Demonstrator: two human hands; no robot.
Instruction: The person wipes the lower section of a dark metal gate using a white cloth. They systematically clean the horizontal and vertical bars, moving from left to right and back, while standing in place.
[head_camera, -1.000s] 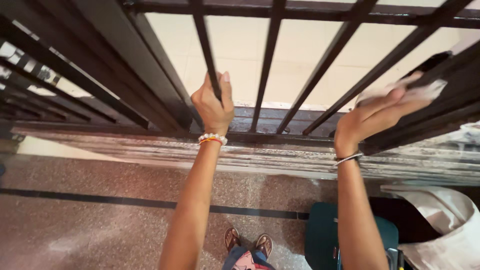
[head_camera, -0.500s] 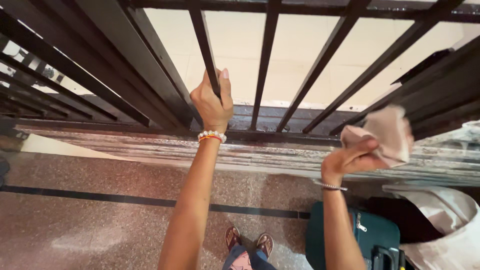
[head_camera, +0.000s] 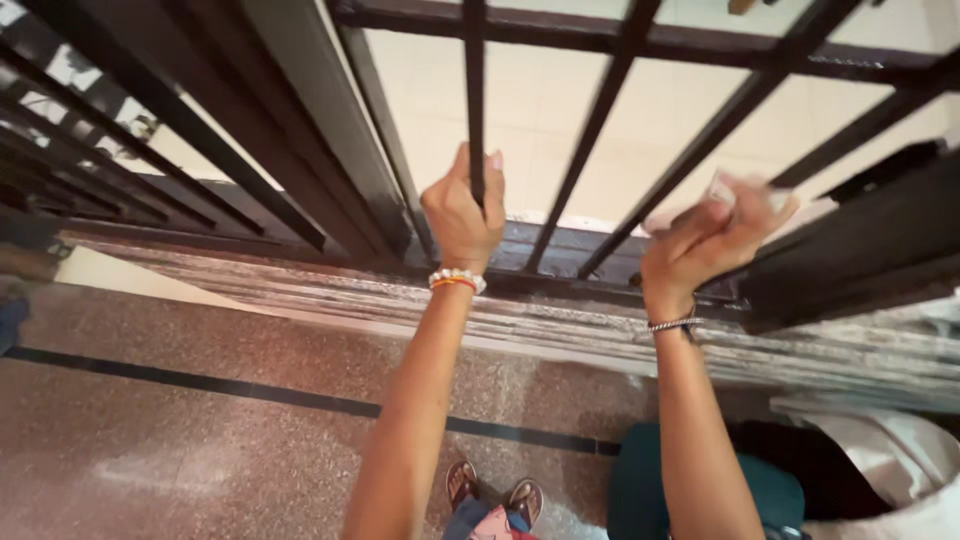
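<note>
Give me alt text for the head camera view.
Seen from above, the left hand grips a dark metal bar of a window grille while the right hand presses a pale cloth against another bar. Below lie a speckled floor and sandalled feet.

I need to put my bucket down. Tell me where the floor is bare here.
Bare speckled floor lies to the left of the left hand, from the stone sill out past the black stripe. It is crowded at lower right, under the right hand and its cloth: a teal bag and a white sack.
</note>
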